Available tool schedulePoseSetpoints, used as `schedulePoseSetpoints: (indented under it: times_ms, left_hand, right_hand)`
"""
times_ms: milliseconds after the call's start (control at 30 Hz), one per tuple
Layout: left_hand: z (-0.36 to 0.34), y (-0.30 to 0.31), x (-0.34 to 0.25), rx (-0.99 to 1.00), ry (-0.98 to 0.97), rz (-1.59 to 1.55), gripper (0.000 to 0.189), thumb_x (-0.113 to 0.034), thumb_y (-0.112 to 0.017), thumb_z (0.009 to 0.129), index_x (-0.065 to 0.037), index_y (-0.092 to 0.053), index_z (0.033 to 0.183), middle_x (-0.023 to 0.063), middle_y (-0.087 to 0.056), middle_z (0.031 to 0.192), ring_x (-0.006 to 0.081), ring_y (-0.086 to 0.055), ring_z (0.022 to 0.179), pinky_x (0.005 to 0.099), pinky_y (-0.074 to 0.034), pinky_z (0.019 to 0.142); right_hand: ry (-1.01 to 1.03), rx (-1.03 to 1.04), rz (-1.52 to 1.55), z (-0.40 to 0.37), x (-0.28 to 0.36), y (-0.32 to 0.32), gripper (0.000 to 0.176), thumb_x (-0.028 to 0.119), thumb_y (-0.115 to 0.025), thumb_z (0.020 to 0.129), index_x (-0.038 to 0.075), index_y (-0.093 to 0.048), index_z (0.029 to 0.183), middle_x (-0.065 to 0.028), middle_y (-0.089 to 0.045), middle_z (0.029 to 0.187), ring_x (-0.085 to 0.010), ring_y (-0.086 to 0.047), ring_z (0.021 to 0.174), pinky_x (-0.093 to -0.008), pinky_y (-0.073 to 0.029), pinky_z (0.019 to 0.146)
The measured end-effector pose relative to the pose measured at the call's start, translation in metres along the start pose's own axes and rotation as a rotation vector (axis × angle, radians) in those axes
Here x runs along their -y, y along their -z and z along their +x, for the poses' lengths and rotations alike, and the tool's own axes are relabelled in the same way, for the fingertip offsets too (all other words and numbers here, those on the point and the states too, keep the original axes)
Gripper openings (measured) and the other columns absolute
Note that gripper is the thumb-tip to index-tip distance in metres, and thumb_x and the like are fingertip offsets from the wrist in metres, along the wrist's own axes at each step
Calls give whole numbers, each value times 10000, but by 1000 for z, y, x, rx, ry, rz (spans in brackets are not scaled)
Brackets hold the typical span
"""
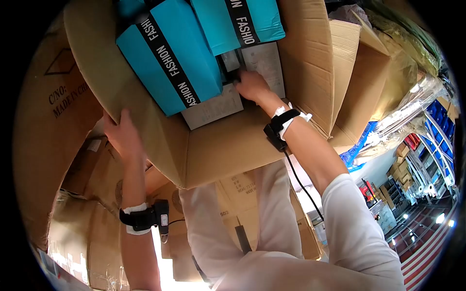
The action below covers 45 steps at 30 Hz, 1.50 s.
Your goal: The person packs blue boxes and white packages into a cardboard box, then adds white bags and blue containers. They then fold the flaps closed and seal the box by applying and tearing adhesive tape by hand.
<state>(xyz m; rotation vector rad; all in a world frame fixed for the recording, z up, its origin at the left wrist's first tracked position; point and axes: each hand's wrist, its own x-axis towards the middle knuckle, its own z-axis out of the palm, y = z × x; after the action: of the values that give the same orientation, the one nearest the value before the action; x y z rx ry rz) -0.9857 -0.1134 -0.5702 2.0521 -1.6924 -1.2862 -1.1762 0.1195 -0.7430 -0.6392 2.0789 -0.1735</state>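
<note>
1. Our left hand (121, 133) lies open and flat against the outer wall of the carton (228, 145), fingers spread upward just below its edge.
2. Our right hand (251, 85) is inside the carton mouth, between two teal boxes. Its fingers curl into the dark gap there and the tips are hidden, so we cannot tell whether they grip anything.
3. The near box (165, 58) sits in the carton on the left of the gap. Its long axis runs diagonally in the view, from upper left to lower right. A black band (170, 63) reading "FASHION" follows the same line. Its white labelled end (213, 109) points toward us, just beside the right hand.
4. The far box (228, 19) lies to the right of it, touching or nearly so. Its white end (264, 60) also faces us, just above the right hand.
5. Each wrist carries a black strap with a small device: left (145, 218), right (280, 125).
6. More cartons (48, 121) stand around us.
</note>
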Motion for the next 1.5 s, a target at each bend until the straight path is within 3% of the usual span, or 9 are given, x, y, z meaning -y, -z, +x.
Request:
schedulePoseSetpoints:
  times_ms: [267, 367, 500, 733, 900, 1033, 1067, 1200, 1500]
  left_hand:
    - [4, 1, 8, 32, -33, -32, 529, -136, -554, 927, 4, -513, 1435, 152, -628, 1330, 275, -628, 1148, 391, -498, 974]
    - [1, -1, 4, 30, -47, -30, 529, -139, -554, 927, 7, -513, 1434, 155, -627, 1329, 276, -630, 1145, 396, -503, 970]
    - [2, 0, 1, 2, -37, -14, 527, -144, -553, 931, -1, -514, 1437, 158, -632, 1323, 281, -636, 1137, 404, -509, 973]
    - [0, -3, -3, -58, 39, 65, 510, -156, -551, 927, -24, -539, 1419, 165, -653, 1303, 299, -647, 1143, 406, -517, 969]
    - [-2, 3, -6, -25, -42, 169, 458, -148, -546, 921, -22, -573, 1360, 189, -676, 1258, 332, -666, 1122, 429, -521, 960]
    - [4, 5, 5, -42, -75, 154, 429, -151, -562, 910, -36, -593, 1322, 193, -704, 1204, 367, -690, 1074, 460, -530, 935]
    - [3, 5, 4, -20, -87, 120, 427, -152, -562, 905, -43, -596, 1316, 198, -709, 1186, 383, -694, 1052, 471, -533, 923]
    - [-1, 0, 2, -29, -133, 201, 417, -153, -559, 895, -56, -603, 1298, 220, -714, 1144, 433, -689, 1005, 505, -538, 886]
    - [8, 19, 10, 161, -206, 370, 476, -185, -530, 905, -77, -568, 1367, 231, -705, 1142, 453, -678, 981, 547, -540, 854]
  right_hand:
    - [-13, 75, -154, 52, 16, -8, 399, 264, -561, 939, 4, -665, 1223, -228, -662, 1283, -427, -649, 1143, -481, -527, 980]
    - [56, 394, -173, 40, 33, 34, 412, 284, -539, 940, -1, -697, 1194, -197, -653, 1323, -410, -646, 1162, -466, -520, 998]
    - [35, 205, -128, 7, 25, 74, 410, 294, -542, 896, -29, -719, 1077, -256, -721, 1086, -423, -691, 1010, -476, -547, 898]
    - [-109, 371, -149, -2, -58, 36, 619, 222, -633, 856, 98, -488, 1444, -205, -427, 1506, -417, -439, 1385, -452, -434, 1098]
    - [-54, 447, -287, -6, -30, 51, 509, 201, -637, 840, 56, -600, 1326, -238, -569, 1398, -428, -529, 1300, -451, -464, 1068]
    - [262, -12, 155, -103, 31, 135, 189, 191, -623, 907, 19, -655, 976, -177, -704, 918, -319, -690, 846, -406, -544, 767]
    - [202, -199, 346, -126, 45, 153, 224, 208, -650, 888, 40, -661, 1036, -185, -704, 956, -337, -697, 872, -441, -542, 753]
    - [-1, -969, -146, -172, 41, 192, 555, 212, -722, 867, 46, -503, 1350, -226, -547, 1300, -432, -641, 1044, -465, -535, 861]
    - [-366, -646, -21, -161, 9, 155, 711, 204, -677, 886, -18, -352, 1478, -288, -388, 1486, -465, -539, 1222, -500, -471, 1039]
